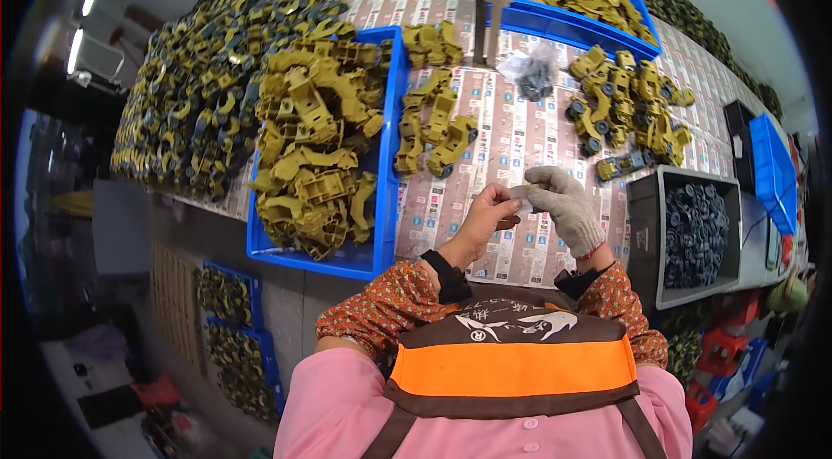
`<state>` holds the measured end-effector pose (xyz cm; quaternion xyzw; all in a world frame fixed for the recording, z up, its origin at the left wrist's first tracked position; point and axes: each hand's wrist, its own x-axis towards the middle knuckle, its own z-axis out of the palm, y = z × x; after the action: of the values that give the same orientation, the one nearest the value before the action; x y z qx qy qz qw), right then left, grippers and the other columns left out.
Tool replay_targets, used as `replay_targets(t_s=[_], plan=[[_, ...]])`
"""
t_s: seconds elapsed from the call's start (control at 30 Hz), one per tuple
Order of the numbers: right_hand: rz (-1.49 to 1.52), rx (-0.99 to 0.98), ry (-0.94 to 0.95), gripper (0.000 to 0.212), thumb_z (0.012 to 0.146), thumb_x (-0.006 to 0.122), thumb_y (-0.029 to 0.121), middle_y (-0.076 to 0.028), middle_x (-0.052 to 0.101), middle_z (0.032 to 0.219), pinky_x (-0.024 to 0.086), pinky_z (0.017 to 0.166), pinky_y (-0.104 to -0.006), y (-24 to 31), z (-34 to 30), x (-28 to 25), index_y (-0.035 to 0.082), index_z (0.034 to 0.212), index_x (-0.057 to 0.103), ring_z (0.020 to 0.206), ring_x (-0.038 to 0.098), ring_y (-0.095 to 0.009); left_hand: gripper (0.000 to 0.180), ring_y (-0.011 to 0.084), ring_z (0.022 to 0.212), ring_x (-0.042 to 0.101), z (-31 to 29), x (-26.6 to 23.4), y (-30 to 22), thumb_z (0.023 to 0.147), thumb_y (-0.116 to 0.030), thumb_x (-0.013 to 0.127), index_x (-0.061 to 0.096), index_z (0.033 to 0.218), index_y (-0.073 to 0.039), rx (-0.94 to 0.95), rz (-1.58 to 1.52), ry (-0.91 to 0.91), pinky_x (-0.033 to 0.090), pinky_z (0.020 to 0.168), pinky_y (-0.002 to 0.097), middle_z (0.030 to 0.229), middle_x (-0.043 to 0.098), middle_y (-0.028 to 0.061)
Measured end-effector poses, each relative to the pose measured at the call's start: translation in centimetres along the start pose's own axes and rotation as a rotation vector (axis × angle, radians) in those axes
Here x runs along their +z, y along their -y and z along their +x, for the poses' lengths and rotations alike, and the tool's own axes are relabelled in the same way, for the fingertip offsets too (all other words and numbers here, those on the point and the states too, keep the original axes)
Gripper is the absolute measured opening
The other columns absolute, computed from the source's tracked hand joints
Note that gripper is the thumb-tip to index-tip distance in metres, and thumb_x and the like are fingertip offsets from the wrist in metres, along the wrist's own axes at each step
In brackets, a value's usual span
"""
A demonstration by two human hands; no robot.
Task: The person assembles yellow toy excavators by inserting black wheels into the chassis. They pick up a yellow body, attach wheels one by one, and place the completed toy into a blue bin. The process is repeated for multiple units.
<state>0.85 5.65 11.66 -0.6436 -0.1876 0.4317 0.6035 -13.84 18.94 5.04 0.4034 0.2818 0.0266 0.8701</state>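
My left hand, bare, is over the table in front of my chest, thumb and fingers pinched together. Close against it is my right hand, in a knitted pale glove, its fingers curled inward. Between the fingertips of both hands sits a small whitish piece, too small and partly covered to name. Beyond the hands lie yellow-green plastic toy vehicle bodies on the left and toy vehicles with dark wheels on the right. A clear plastic bag with dark parts lies farther back.
A blue bin heaped with yellow-green bodies stands left; another blue bin is at the back beside a post. At right, a grey bin holds dark wheels. Masses of assembled toys cover the table's far left.
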Motion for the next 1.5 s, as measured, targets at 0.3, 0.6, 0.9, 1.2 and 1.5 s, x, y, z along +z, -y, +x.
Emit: replay_targets(t_s=[0.3,0.6,0.9,1.2,1.5], plan=[[-0.074,0.211,0.048,0.031,0.100,0.072,0.028,-0.004,0.073,0.099,0.056,0.074,-0.0284,-4.2,4.0,3.5,0.001,0.116,0.073,0.087,0.067,-0.012,0.021,0.0110,0.094,0.068,0.4,-4.1,2.2,0.105,-0.027,0.068,0.058,0.119,-0.014,-0.086,-0.022,-0.111,0.056,0.083,0.0297,0.107,0.065,-0.0011],[-0.152,0.303,0.056,0.027,0.101,0.070,0.024,-0.003,0.073,0.092,0.054,0.072,-0.0281,-5.7,8.3,2.1,0.000,0.113,0.074,0.080,0.067,-0.011,0.018,0.0094,0.095,0.063,4.7,-5.7,2.9,0.104,-0.030,0.066,0.059,0.112,-0.015,-0.103,0.003,-0.144,0.051,0.083,0.0309,0.103,0.064,-0.0029],[-0.711,0.012,0.010,0.030,0.099,0.067,0.025,-0.012,0.079,0.100,0.058,0.082,-0.0348,-5.8,16.3,-3.0,0.001,0.116,0.075,0.090,0.074,-0.021,0.019,0.0069,0.090,0.061,8.0,-7.6,2.9,0.103,-0.028,0.067,0.065,0.117,-0.015,-0.064,-0.018,-0.259,0.050,0.079,0.0288,0.102,0.068,-0.0034],[-0.852,-0.079,-0.084,0.028,0.099,0.066,0.027,-0.014,0.079,0.106,0.058,0.089,-0.0370,-1.7,19.5,-4.0,0.007,0.117,0.076,0.098,0.076,-0.025,0.024,0.0074,0.087,0.063,9.0,-7.4,1.7,0.105,-0.028,0.066,0.066,0.120,-0.009,-0.004,-0.022,-0.299,0.052,0.076,0.0254,0.103,0.070,-0.0009],[-0.295,0.156,0.043,0.035,0.099,0.070,0.025,-0.004,0.075,0.106,0.055,0.090,-0.0319,-4.5,10.0,-2.6,0.001,0.123,0.073,0.097,0.068,-0.015,0.022,0.0068,0.080,0.061,9.0,-5.4,0.1,0.102,-0.024,0.069,0.064,0.115,-0.007,-0.065,0.253,-0.179,0.051,0.073,0.0251,0.093,0.067,-0.0020]])
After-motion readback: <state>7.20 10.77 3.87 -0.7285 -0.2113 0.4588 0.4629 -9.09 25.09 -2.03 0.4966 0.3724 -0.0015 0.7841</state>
